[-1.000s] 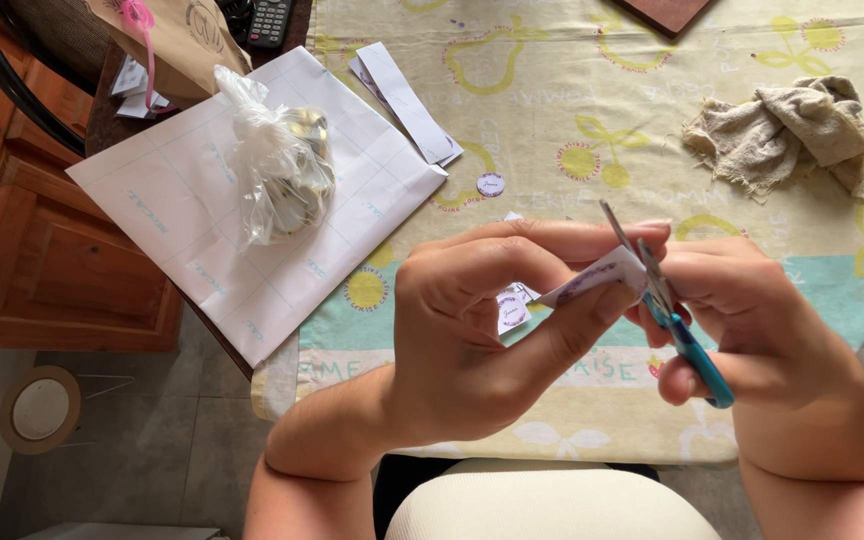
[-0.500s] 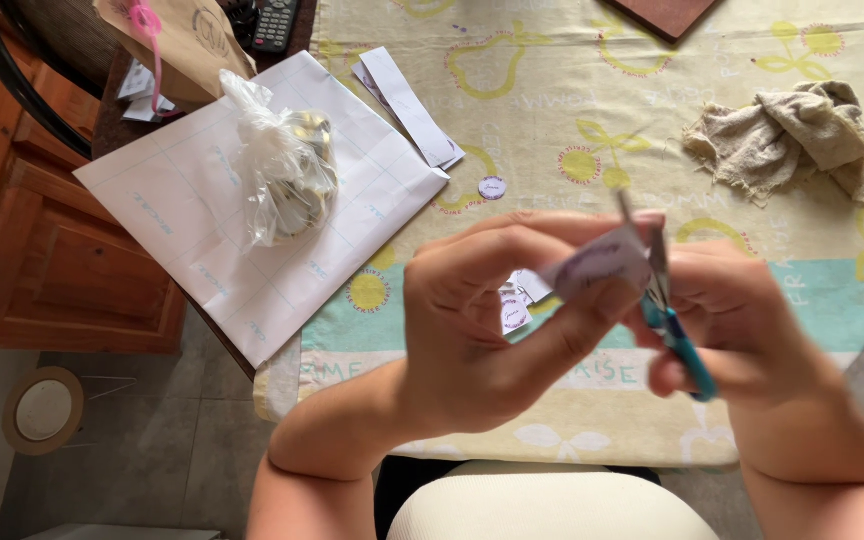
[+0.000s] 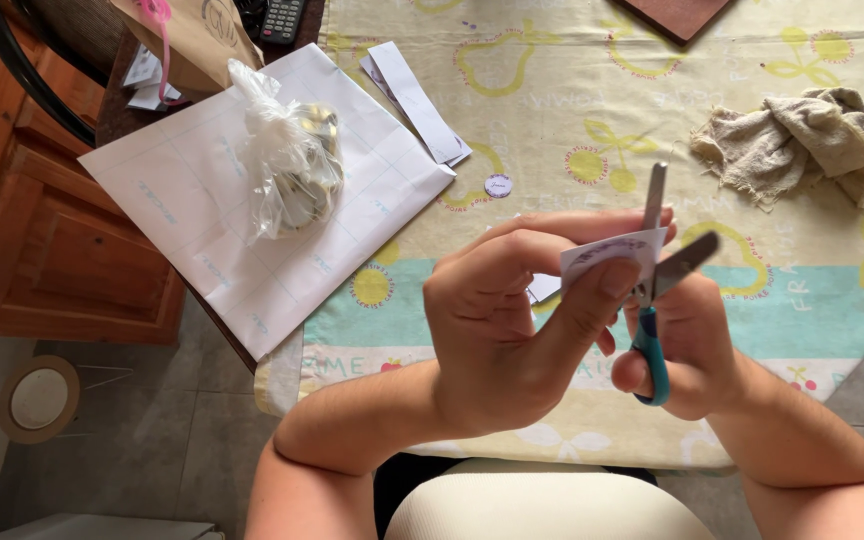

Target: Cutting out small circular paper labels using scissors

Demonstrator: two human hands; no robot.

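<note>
My left hand [image 3: 512, 320] pinches a small white paper piece [image 3: 607, 255] between thumb and fingers, held up over the table's front edge. My right hand [image 3: 687, 340] grips blue-handled scissors [image 3: 657, 290]; their metal blades are spread apart around the right edge of the paper. A small round paper cutout [image 3: 498, 185] lies on the patterned tablecloth [image 3: 572, 120] beyond my hands. More white paper scraps show just behind my left hand's fingers.
A large white gridded sheet [image 3: 202, 210] lies at the left with a knotted clear plastic bag [image 3: 287, 165] on it. Folded paper strips [image 3: 417, 100] sit nearby, a crumpled beige cloth [image 3: 797, 140] at the right, a remote control [image 3: 277, 20] and paper bag [image 3: 187, 40] at the back left.
The scissor blades have opened wider around the paper piece, and both hands have shifted slightly to the right and up.
</note>
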